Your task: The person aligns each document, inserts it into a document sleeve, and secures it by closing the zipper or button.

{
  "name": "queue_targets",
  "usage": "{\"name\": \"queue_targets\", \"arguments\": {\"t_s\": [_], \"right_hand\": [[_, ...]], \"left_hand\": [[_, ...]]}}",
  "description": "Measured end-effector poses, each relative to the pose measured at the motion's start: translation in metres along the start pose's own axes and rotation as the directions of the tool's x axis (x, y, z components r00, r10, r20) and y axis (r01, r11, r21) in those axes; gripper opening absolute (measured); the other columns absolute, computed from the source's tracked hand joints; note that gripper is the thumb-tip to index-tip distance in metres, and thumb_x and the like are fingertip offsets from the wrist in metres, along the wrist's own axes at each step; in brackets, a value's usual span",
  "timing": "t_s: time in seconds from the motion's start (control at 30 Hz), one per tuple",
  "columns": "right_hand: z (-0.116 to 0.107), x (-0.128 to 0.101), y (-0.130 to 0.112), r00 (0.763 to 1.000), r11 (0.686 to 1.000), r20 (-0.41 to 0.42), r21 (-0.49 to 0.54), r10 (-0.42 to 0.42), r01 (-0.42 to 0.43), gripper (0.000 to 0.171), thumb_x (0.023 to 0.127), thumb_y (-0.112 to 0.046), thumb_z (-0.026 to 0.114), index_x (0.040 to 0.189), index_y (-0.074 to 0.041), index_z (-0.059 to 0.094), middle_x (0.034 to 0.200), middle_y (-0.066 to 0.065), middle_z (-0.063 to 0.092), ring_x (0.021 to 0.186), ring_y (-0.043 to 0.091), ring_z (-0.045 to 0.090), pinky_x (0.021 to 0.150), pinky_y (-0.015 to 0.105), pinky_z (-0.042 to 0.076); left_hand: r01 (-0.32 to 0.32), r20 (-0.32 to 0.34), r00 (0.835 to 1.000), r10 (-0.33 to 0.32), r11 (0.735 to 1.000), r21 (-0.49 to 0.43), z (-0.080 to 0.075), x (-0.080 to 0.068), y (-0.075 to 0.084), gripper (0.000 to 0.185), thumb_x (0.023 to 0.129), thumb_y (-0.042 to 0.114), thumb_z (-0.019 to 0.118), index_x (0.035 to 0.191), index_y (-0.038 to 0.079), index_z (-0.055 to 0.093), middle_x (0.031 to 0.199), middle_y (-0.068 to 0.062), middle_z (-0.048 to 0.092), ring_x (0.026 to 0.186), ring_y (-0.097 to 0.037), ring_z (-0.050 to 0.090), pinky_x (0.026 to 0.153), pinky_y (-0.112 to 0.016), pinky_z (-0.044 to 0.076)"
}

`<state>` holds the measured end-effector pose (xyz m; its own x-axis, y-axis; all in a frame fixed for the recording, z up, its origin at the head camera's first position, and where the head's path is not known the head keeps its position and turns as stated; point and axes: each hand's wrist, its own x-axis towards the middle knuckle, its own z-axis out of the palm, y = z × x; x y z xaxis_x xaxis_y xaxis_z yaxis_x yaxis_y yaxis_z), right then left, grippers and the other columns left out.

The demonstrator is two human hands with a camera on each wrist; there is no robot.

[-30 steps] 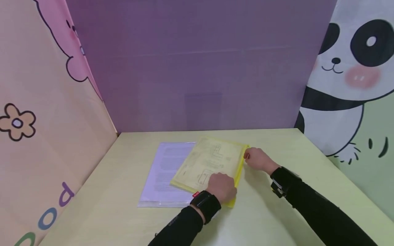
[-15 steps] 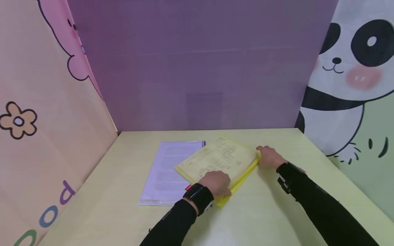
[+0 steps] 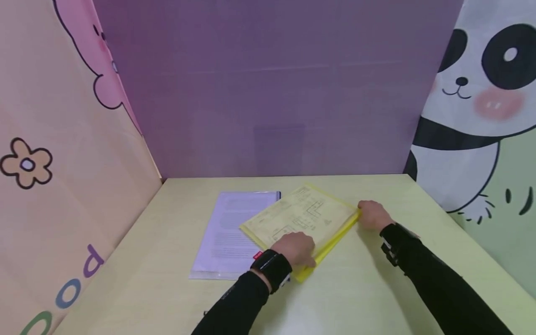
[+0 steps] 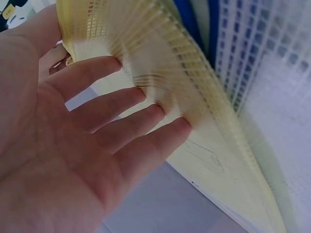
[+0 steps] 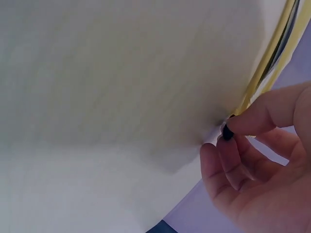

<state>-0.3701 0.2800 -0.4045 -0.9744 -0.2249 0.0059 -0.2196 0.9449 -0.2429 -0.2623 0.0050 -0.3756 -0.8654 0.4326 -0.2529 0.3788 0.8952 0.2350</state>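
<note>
A yellow mesh zip pouch (image 3: pixel 310 209) with a drawn-on paper inside lies slanted on the table, over part of a clear pouch (image 3: pixel 226 232) of printed paper. My left hand (image 3: pixel 295 246) holds its near right end; in the left wrist view the thumb is at the yellow edge and the fingertips (image 4: pixel 180 126) press the mesh. At the far right corner my right hand (image 3: pixel 374 215) pinches a small black piece, apparently the zipper pull (image 5: pixel 227 132), between thumb and finger. A gap shows between the yellow edges (image 5: pixel 277 51) beside that hand.
The pale wooden table (image 3: pixel 159 298) meets a purple panel (image 3: pixel 276 93) at the back. Decorated walls stand on both sides, with a panda (image 3: pixel 456 111) on the right and a flower (image 3: pixel 27 164) on the left.
The yellow pouch has turned clockwise and shifted right, uncovering more of the clear pouch. My right hand has moved right with its corner; my left hand has shifted slightly left.
</note>
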Motion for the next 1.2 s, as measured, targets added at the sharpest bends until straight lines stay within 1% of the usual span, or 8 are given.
{"name": "queue_targets", "arguments": {"t_s": [0.1, 0.2, 0.33, 0.47, 0.63, 0.83, 0.97, 1.2], "right_hand": [[-0.003, 0.001, 0.001, 0.999, 0.999, 0.022, 0.013, 0.034, -0.034, 0.035, 0.084, 0.003, 0.057, 0.115, 0.018, 0.057, 0.112, 0.034, 0.062, 0.098, 0.045, 0.060, 0.093, 0.056, 0.049], [-0.005, 0.001, 0.001, 0.995, 0.996, 0.054, 0.030, 0.085, -0.087, 0.032, 0.086, 0.001, 0.055, 0.115, 0.016, 0.058, 0.110, 0.032, 0.062, 0.093, 0.041, 0.058, 0.089, 0.054, 0.050], [-0.005, 0.001, -0.001, 0.990, 0.992, 0.073, 0.042, 0.119, -0.122, 0.020, 0.087, -0.005, 0.054, 0.099, 0.010, 0.059, 0.093, 0.022, 0.060, 0.080, 0.034, 0.054, 0.075, 0.048, 0.049], [-0.004, 0.002, -0.005, 0.989, 0.991, 0.077, 0.034, 0.128, -0.131, 0.013, 0.084, -0.008, 0.055, 0.091, 0.004, 0.055, 0.087, 0.018, 0.056, 0.076, 0.031, 0.051, 0.068, 0.044, 0.047], [-0.003, 0.003, -0.004, 0.991, 0.993, 0.056, 0.000, 0.120, -0.120, 0.011, 0.083, -0.004, 0.058, 0.089, 0.004, 0.054, 0.084, 0.018, 0.056, 0.075, 0.032, 0.052, 0.067, 0.045, 0.048], [0.000, 0.005, 0.005, 0.986, 0.986, 0.046, 0.043, 0.161, -0.163, 0.011, 0.089, 0.000, 0.052, 0.092, 0.010, 0.055, 0.081, 0.017, 0.054, 0.071, 0.029, 0.050, 0.064, 0.040, 0.046], [0.003, 0.005, 0.009, 0.984, 0.982, 0.028, 0.065, 0.177, -0.178, 0.012, 0.091, 0.001, 0.049, 0.091, 0.011, 0.055, 0.081, 0.018, 0.054, 0.070, 0.030, 0.051, 0.064, 0.040, 0.046], [0.005, 0.005, 0.014, 0.975, 0.979, 0.091, 0.014, 0.201, -0.203, 0.022, 0.093, -0.014, 0.047, 0.097, 0.005, 0.056, 0.085, 0.018, 0.055, 0.071, 0.031, 0.051, 0.063, 0.043, 0.043]], "left_hand": [[0.003, -0.002, 1.000, -0.003, 1.000, 0.002, -0.001, -0.001, 0.001, 0.020, 0.090, 0.035, 0.077, 0.095, 0.018, 0.068, 0.079, 0.002, 0.060, 0.068, -0.015, 0.056, 0.063, -0.028, 0.044], [0.003, -0.007, 1.000, -0.003, 1.000, 0.010, -0.001, -0.001, 0.002, 0.019, 0.090, 0.034, 0.077, 0.094, 0.017, 0.068, 0.078, 0.001, 0.060, 0.067, -0.015, 0.056, 0.062, -0.028, 0.044], [0.007, -0.009, 1.000, -0.007, 1.000, 0.023, 0.000, 0.001, 0.002, 0.019, 0.090, 0.032, 0.077, 0.091, 0.017, 0.066, 0.078, 0.001, 0.060, 0.067, -0.015, 0.056, 0.060, -0.027, 0.044], [0.017, -0.005, 1.000, -0.017, 1.000, 0.017, -0.001, 0.000, 0.002, 0.019, 0.090, 0.032, 0.077, 0.092, 0.017, 0.067, 0.078, 0.001, 0.061, 0.067, -0.016, 0.056, 0.060, -0.027, 0.044], [0.027, -0.006, 1.000, -0.027, 1.000, -0.002, -0.002, -0.002, 0.002, 0.018, 0.090, 0.032, 0.078, 0.094, 0.018, 0.067, 0.079, 0.000, 0.060, 0.067, -0.016, 0.056, 0.060, -0.028, 0.045], [0.038, -0.007, 0.999, -0.038, 0.999, -0.016, 0.000, -0.003, 0.002, 0.019, 0.090, 0.033, 0.077, 0.097, 0.018, 0.068, 0.080, 0.000, 0.060, 0.068, -0.017, 0.057, 0.060, -0.028, 0.045], [0.040, -0.010, 0.999, -0.040, 0.999, -0.013, 0.000, -0.004, 0.001, 0.019, 0.091, 0.034, 0.077, 0.097, 0.019, 0.069, 0.080, 0.001, 0.059, 0.069, -0.017, 0.056, 0.061, -0.028, 0.044], [0.015, -0.022, 1.000, -0.014, 1.000, 0.026, 0.000, -0.005, 0.001, 0.017, 0.091, 0.034, 0.075, 0.094, 0.019, 0.068, 0.079, 0.001, 0.059, 0.069, -0.017, 0.056, 0.063, -0.029, 0.044]]}}
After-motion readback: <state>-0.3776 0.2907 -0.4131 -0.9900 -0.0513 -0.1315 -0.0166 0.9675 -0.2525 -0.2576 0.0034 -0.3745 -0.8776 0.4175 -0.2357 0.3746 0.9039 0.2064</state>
